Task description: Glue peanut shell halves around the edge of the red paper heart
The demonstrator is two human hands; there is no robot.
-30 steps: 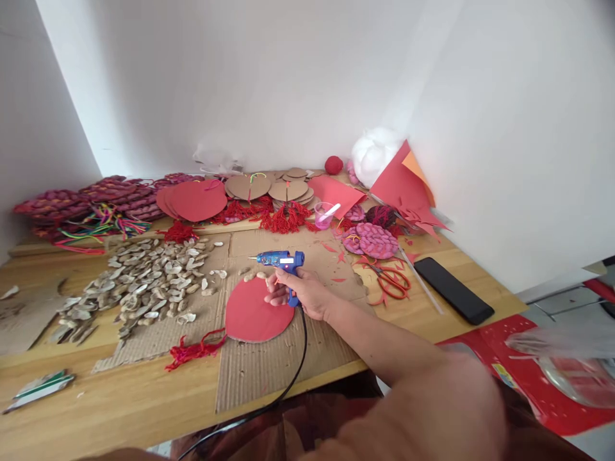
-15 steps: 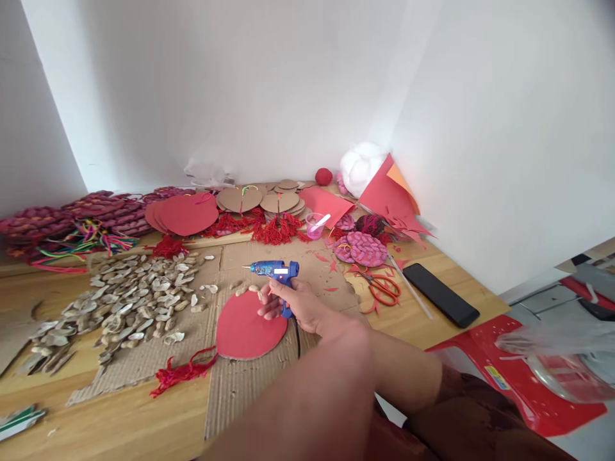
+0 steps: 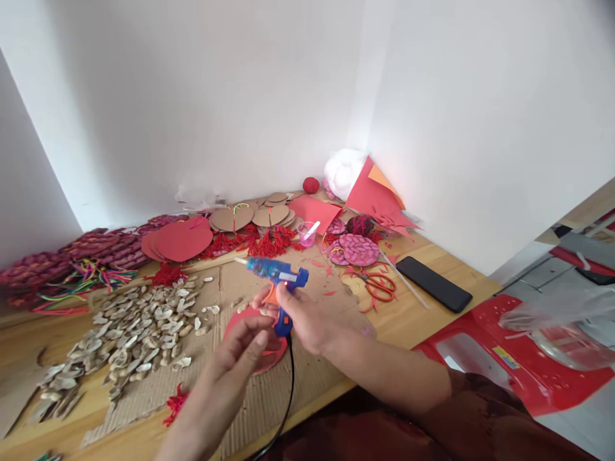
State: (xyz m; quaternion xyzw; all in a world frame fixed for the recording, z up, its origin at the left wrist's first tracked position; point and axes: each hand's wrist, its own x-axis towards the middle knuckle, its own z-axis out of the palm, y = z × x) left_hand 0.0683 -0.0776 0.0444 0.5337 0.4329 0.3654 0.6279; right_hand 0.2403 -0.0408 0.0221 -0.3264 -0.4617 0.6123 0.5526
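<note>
A blue hot glue gun (image 3: 276, 269) with an orange trigger is in my right hand (image 3: 310, 317), its nozzle pointing left above the cardboard. My left hand (image 3: 230, 362) is just left of the gun's handle, fingers loosely bent and thumb apart, with nothing visible in it. Below both hands lies a red paper disc (image 3: 235, 318), mostly covered by them. Several peanut shells (image 3: 264, 312) are at its upper edge. A red yarn tassel (image 3: 177, 403) shows left of my left wrist. The gun's black cord (image 3: 291, 378) runs down towards me.
Peanut shells (image 3: 144, 326) are heaped at left on corrugated cardboard (image 3: 307, 384). Red discs (image 3: 185, 240), cardboard discs (image 3: 233, 219) and braided yarn coils (image 3: 355, 250) line the back. Orange-handled scissors (image 3: 379, 287) and a black phone (image 3: 434, 283) lie right. A red stool (image 3: 480, 346) stands beside the table.
My left forearm, crossed over my right one before, has drawn back left, bringing the left hand beside the glue gun. The gun is nearer to me, and the view has shifted slightly.
</note>
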